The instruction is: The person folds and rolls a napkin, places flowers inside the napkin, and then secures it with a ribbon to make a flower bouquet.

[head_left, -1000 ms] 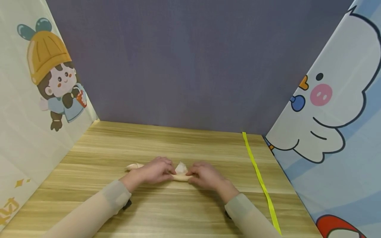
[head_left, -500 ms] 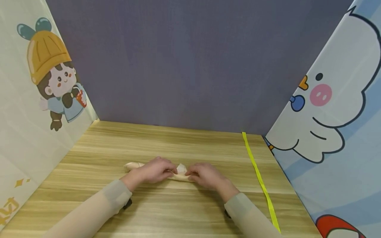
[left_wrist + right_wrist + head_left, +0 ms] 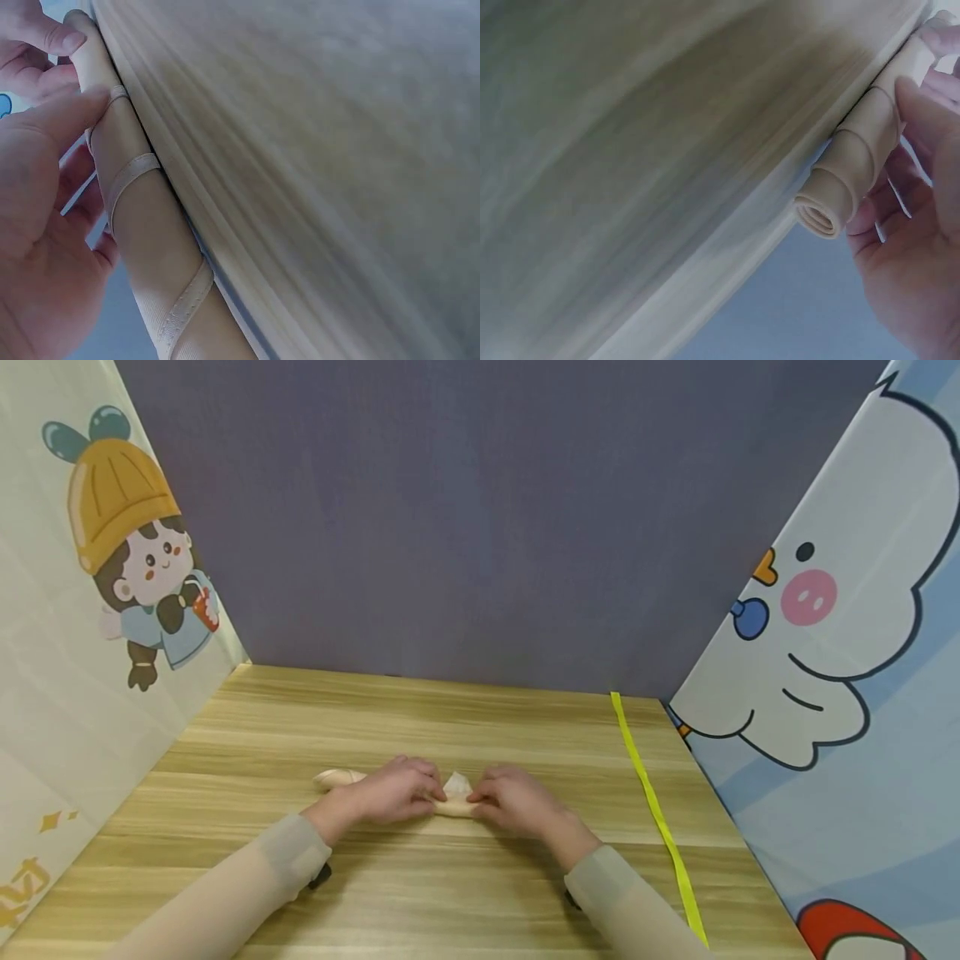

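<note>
Beige roll (image 3: 455,808) x1, held w/ 2 hands (image 3: 397,790); ylw strip (image 3: 657,811) x1.

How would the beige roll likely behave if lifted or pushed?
Being round, the beige roll may roll when pushed. Its thin, cloth-like layers suggest it would probably bend when lifted. The coil at its end might loosen if released.

Table (image 3: 450,893), one, wood-grained: is reaching back to a plain grey-purple wall (image 3: 480,527). Left wall (image 3: 45,710), pale: is showing a cartoon figure (image 3: 142,625) in a yellow hat (image 3: 120,497). Right wall (image 3: 900,810), light blue: is bearing a large white cartoon creature (image 3: 873,527). Light: is falling softly.
</note>
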A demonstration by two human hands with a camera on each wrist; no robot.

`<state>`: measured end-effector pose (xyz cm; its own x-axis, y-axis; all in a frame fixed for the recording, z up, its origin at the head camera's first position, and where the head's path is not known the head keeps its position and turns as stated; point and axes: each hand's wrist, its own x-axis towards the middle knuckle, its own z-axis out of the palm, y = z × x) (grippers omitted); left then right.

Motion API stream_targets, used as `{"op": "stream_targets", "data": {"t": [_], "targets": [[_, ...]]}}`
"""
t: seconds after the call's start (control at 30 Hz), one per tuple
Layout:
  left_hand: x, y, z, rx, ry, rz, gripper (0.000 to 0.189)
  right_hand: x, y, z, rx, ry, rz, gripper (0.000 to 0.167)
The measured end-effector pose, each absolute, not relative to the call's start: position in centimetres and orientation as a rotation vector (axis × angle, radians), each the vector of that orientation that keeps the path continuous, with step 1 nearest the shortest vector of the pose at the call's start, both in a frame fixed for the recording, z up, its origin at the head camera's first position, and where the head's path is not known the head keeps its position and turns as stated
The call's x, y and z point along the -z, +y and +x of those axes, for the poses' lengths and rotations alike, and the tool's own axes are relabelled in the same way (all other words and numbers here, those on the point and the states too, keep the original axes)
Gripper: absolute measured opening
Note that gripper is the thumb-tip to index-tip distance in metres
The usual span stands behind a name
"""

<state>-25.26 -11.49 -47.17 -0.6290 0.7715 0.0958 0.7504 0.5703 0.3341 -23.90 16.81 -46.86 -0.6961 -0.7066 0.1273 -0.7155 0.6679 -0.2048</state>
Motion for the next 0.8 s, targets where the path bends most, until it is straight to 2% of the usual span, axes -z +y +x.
{"op": "stream_targets", "data": {"t": [0.3,0.5,0.8], "targets": [[47.11,-11.38,-25.56,-0.661,2.69,1.288,0.016,46.75,16.96,-24.13,-0.61,-2.972,1.105,0.015],[47.02,-11.36,-25.74,-0.766,2.638,1.366,0.017,46.56,17.09,-24.14,-0.729,-3.032,1.053,0.015],[46.66,-11.11,-25.23,-0.566,2.718,1.305,0.018,46.5,16.78,-23.55,-0.355,-2.934,1.128,0.017]]}}
